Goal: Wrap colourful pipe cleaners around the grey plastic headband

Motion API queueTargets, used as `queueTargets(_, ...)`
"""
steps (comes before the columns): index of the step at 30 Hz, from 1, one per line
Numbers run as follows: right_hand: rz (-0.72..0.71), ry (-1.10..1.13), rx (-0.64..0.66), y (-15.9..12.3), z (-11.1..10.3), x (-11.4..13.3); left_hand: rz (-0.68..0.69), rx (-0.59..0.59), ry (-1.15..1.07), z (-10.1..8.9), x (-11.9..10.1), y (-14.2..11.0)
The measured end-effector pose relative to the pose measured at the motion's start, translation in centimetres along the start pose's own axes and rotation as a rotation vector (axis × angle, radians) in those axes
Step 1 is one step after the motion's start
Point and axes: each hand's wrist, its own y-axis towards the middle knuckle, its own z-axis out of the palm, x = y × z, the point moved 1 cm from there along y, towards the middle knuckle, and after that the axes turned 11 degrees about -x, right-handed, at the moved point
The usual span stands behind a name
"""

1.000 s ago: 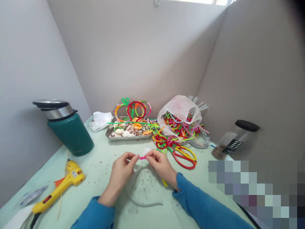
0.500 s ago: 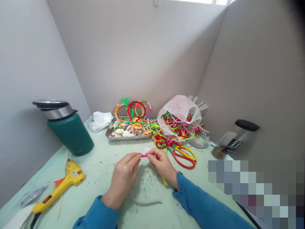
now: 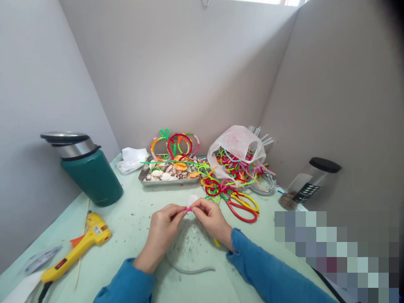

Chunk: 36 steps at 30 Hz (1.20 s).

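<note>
A small bright pink piece, which looks like a short twisted bit of pipe cleaner, is pinched between my two hands above the middle of the table. My left hand grips its left end between thumb and fingertips. On its right end, my right hand has a similar pinch; most of the piece is hidden by the fingers. Below my hands a grey pipe cleaner lies curved on the table. The tip of a yellow strip shows under my right wrist.
Behind my hands stands a metal tray of seashells with pipe-cleaner rings. Right of it, a plastic bag spills colourful pipe cleaners near red-and-yellow scissors. At left are a yellow glue gun and a green bottle; a clear jar stands right.
My fingertips have drawn closer together, so less of the pink piece shows between them. More of the grey pipe cleaner's curve is visible. The view has shifted slightly.
</note>
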Motion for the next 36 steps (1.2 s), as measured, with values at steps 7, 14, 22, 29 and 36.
queueTargets(7,-0.002,-0.044,-0.016,-0.05,0.01,-0.28,-0.052,-0.042,0.042,0.0,0.13,0.16)
queueTargets(14,-0.018,-0.065,-0.008,-0.05,0.01,-0.13,-0.052,0.034,0.064,-0.2,-0.45,0.18)
queueTargets(22,-0.03,-0.06,0.023,-0.08,0.05,0.18,-0.619,0.356,-0.374,-0.01,-0.16,0.19)
queueTargets(29,0.059,-0.026,-0.005,0.12,-0.03,0.04,-0.175,0.233,-0.101,-0.39,-0.28,0.28)
queueTargets(36,0.05,-0.01,0.02,0.01,0.1,0.04,0.19,0.074,0.259,-0.6,-0.15,-0.18)
